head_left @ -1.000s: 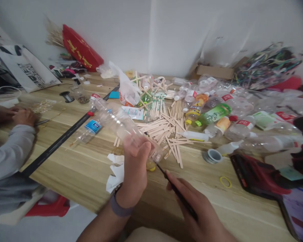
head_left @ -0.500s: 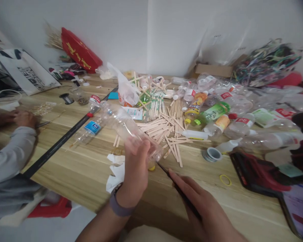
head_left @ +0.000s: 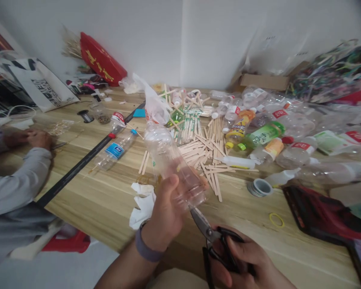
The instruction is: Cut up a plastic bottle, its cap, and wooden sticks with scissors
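Note:
A clear plastic bottle (head_left: 180, 164) without a label is gripped in my left hand (head_left: 167, 206), tilted, its base turned toward me. My right hand (head_left: 243, 257) holds black-handled scissors (head_left: 203, 224), fingers in the loops. The blade tips meet the near end of the bottle; whether they pierce it I cannot tell. Below the bottle on the table lie crumpled white tissues (head_left: 142, 208). Just beyond it are many flat wooden sticks (head_left: 195, 150).
Several plastic bottles (head_left: 264, 134) crowd the right side. A grey tape roll (head_left: 259, 187), yellow ring (head_left: 276, 219) and red-black case (head_left: 313, 216) lie nearer. Leftward are a blue-labelled bottle (head_left: 114, 150), a black strip (head_left: 78, 168) and another person's hands (head_left: 39, 138).
The bottle has tipped more upright and shifted slightly right with my left hand. My right hand has turned, so the scissors' blades and handles now show, with handles spread. The view has shifted left.

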Demonstrator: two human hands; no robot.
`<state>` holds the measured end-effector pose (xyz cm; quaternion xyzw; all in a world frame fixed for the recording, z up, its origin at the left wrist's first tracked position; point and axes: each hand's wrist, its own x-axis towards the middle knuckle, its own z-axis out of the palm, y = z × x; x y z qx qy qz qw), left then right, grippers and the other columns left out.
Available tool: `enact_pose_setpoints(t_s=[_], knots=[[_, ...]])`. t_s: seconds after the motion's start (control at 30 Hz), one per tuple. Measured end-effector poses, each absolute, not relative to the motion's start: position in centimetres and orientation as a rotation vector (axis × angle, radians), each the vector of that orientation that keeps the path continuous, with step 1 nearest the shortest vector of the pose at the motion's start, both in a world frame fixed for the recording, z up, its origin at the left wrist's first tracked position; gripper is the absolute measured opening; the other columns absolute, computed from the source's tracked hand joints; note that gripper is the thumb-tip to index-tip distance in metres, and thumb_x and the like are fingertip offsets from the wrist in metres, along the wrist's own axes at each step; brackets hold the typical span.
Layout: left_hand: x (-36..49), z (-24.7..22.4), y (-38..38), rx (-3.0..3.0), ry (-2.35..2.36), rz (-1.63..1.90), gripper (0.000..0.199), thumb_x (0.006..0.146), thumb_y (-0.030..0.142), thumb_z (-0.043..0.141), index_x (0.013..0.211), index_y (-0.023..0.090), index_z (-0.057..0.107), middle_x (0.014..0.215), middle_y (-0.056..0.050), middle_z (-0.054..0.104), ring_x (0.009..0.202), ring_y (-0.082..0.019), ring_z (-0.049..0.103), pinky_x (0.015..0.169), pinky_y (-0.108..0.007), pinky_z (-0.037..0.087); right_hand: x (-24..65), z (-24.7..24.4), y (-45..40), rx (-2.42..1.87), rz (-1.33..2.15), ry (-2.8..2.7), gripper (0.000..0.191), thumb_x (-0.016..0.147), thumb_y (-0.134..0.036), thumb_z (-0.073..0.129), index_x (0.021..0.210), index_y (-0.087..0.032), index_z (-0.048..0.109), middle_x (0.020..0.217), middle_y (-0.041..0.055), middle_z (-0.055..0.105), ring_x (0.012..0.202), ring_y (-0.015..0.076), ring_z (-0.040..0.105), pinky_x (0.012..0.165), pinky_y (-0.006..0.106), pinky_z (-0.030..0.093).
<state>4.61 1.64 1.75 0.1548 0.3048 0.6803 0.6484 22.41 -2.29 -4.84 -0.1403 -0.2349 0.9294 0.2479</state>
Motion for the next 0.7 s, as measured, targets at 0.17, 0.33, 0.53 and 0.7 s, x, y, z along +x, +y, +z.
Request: enact_pose_setpoints(t_s=[0.17, 0.33, 0.53, 0.7], knots=[[4.7, 1.1, 1.9, 0.467, 0.845, 1.674, 0.045, 0.071, 0.040, 0.077, 0.107, 0.022, 0.058, 0.086, 0.000, 0.069, 0.080, -0.019, 0.069, 0.078, -0.035, 0.056, 23.0, -4.6, -2.7, -0.800, 1.676, -1.586, 0.042, 0.101, -0.033, 0.047, 0.140, -0.031, 0.059, 0.096, 0.0093, 0.071, 0.067, 0.0118, 0.064, 0.057, 0.018, 0.052], [5.3, -0.2, 2.5, 0.624, 1.139, 1.820, 0.031, 0.080, 0.030, 0.070, 0.105, 0.023, 0.052, 0.087, 0.002, 0.066, 0.082, -0.015, 0.064, 0.083, -0.032, 0.051, 23.8, -4.8, -2.2, -1.078, 0.123, -2.373, 0.095, 0.076, 0.003, 0.043, 0.160, -0.035, 0.019, 0.127, 0.0151, 0.065, 0.099, 0.0258, 0.071, 0.069, 0.033, 0.061], [4.8, -0.2, 2.7, 0.616, 0.923, 1.770, 0.043, 0.076, 0.034, 0.074, 0.110, 0.023, 0.051, 0.081, 0.003, 0.067, 0.077, -0.016, 0.065, 0.078, -0.033, 0.052, 23.0, -3.9, -2.0, -0.995, 1.545, -1.726, 0.044, 0.100, -0.030, 0.047, 0.143, -0.030, 0.056, 0.095, 0.0076, 0.070, 0.068, 0.0113, 0.062, 0.060, 0.019, 0.052], [4.2, 0.7, 2.2, 0.470, 0.683, 1.542, 0.056, 0.067, 0.042, 0.080, 0.113, 0.022, 0.055, 0.084, -0.001, 0.070, 0.074, -0.020, 0.069, 0.068, -0.033, 0.054, 22.3, -4.2, -2.6, -0.530, 2.508, -0.644, 0.052, 0.087, -0.057, 0.068, 0.120, -0.017, 0.068, 0.065, -0.0002, 0.057, 0.038, 0.0000, 0.023, 0.037, 0.012, 0.019]])
